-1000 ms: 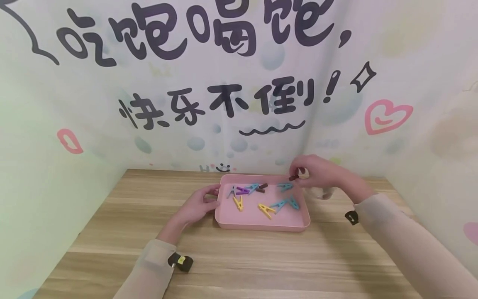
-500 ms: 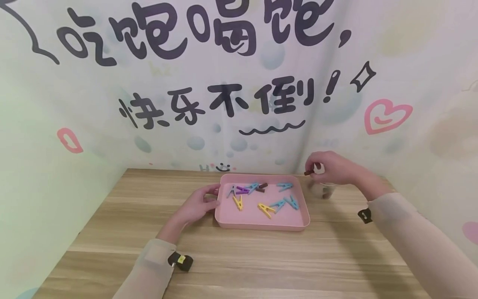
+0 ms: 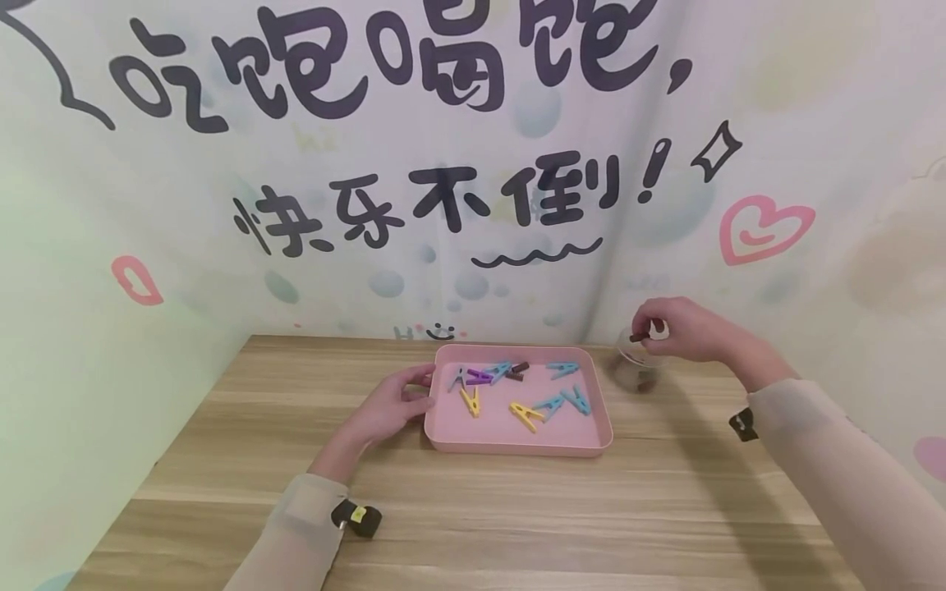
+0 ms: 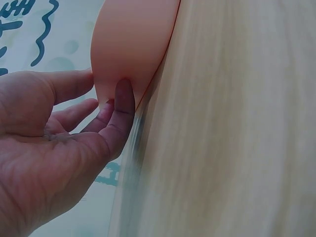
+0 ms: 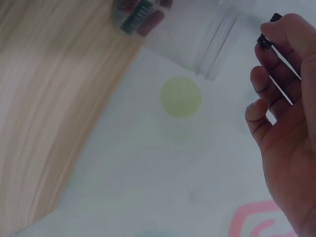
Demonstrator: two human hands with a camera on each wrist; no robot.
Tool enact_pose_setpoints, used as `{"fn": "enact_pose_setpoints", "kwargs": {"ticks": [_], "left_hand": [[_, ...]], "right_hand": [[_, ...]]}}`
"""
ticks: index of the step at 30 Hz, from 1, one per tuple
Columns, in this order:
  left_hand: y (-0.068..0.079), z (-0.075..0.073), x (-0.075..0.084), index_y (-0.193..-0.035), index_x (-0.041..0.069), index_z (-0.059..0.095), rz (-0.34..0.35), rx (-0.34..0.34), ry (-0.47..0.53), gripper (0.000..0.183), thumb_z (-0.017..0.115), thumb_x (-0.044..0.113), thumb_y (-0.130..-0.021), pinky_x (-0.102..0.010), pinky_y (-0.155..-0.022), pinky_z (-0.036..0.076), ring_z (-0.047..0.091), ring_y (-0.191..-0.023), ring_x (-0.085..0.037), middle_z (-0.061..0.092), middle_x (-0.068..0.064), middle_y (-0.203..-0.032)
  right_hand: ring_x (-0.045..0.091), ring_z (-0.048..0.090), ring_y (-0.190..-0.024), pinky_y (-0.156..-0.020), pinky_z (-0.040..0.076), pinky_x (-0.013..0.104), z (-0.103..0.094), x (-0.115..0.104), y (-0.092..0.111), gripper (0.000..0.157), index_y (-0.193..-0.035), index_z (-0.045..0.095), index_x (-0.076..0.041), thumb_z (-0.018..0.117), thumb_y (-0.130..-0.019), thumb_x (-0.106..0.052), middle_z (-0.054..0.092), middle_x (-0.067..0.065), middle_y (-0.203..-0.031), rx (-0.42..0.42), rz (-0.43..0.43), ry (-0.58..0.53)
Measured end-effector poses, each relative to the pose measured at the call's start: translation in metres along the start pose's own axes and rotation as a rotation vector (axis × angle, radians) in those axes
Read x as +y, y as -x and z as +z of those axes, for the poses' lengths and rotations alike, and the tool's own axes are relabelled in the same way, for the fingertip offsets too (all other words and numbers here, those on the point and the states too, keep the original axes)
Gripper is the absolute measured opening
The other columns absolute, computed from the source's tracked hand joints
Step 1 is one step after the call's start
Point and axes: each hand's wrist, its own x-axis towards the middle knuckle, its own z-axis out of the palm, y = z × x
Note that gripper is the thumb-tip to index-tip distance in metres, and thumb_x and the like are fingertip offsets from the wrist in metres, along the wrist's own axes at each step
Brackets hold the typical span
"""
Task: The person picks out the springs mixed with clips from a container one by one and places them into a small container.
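In the head view my right hand (image 3: 683, 328) pinches a dark brown clothespin (image 3: 639, 336) between thumb and fingertips, right over the rim of a clear jar (image 3: 631, 376). Several dark clothespins (image 5: 140, 19) show through the jar's wall in the right wrist view. My left hand (image 3: 392, 404) touches the left end of a shallow pink tray (image 3: 517, 449); in the left wrist view its fingertips lie against the outer wall. Inside the tray are blue clothespins (image 3: 576, 400), yellow clothespins (image 3: 526, 415), a purple clothespin (image 3: 479, 377) and a dark brown clothespin (image 3: 516, 372).
Tray and jar stand near the back edge of a wood-grain table (image 3: 488, 517). Behind them hangs a printed white cloth (image 3: 355, 287) with large dark lettering. The jar stands just right of the tray.
My right hand has carried the dark brown clothespin from the tray's back right corner rightward to above the jar. My left hand stays at the tray.
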Motion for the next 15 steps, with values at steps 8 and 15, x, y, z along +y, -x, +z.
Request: {"fn": "enact_pose_setpoints", "kwargs": {"ticks": [8,15], "left_hand": [[0.000,0.000,0.001,-0.159,-0.005,0.040,-0.008,0.005,-0.003,0.061,0.063,-0.003,-0.103,-0.040,-0.099,0.061,0.065,-0.122,-0.040,0.052,-0.028,-0.144],[0.001,0.000,0.001,-0.159,-0.005,0.040,-0.001,-0.001,-0.002,0.060,0.062,-0.004,-0.103,-0.041,-0.098,0.062,0.065,-0.122,-0.041,0.052,-0.029,-0.144]], "right_hand": [[0.026,0.062,-0.091,-0.083,0.060,0.047,0.000,0.010,0.003,0.020,-0.101,0.074,-0.015,0.078,-0.088,0.001,0.069,-0.005,-0.094,-0.020,0.031,-0.007],[0.021,0.061,-0.090,-0.084,0.058,0.044,0.001,0.015,0.001,0.021,-0.098,0.075,-0.017,0.078,-0.088,0.002,0.068,-0.007,-0.094,-0.029,0.001,0.021]]}}
